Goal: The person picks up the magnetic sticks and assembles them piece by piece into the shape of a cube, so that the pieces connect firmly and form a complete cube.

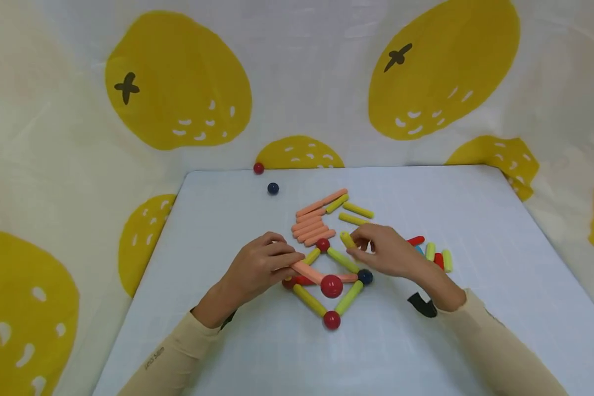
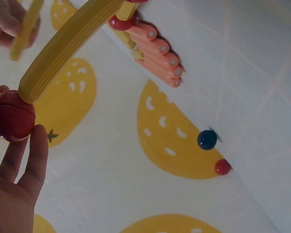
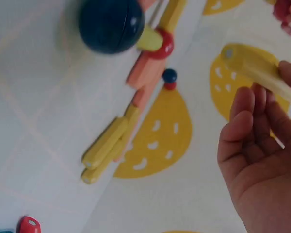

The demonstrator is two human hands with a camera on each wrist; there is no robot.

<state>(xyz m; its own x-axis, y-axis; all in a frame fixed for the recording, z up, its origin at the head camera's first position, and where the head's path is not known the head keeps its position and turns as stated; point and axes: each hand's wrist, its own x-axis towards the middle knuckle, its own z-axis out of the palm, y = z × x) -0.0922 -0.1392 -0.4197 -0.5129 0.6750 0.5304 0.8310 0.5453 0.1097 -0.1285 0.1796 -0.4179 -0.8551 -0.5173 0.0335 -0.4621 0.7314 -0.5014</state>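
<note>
A frame of toy building rods and balls stands on the table. It has yellow rods, red balls (image 1: 332,320) and a dark blue ball (image 1: 365,276). A pink rod (image 1: 308,272) and a larger-looking red ball (image 1: 331,286) sit over its middle. At the frame's left corner my left hand (image 1: 259,267) holds it, fingertips on the pink rod's end; in the left wrist view fingers lie against a red ball (image 2: 13,116) joined to a yellow rod (image 2: 68,51). Between right thumb and fingers, my right hand (image 1: 388,250) pinches a loose yellow rod (image 3: 254,68), beside the frame's far right side.
Behind the frame lie several pink rods (image 1: 313,230) and loose yellow rods (image 1: 358,210). A dark blue ball (image 1: 273,188) and a red ball (image 1: 259,168) are near the back edge. Short green rods (image 1: 447,260) and red rods (image 1: 416,240) lie right of my right hand.
</note>
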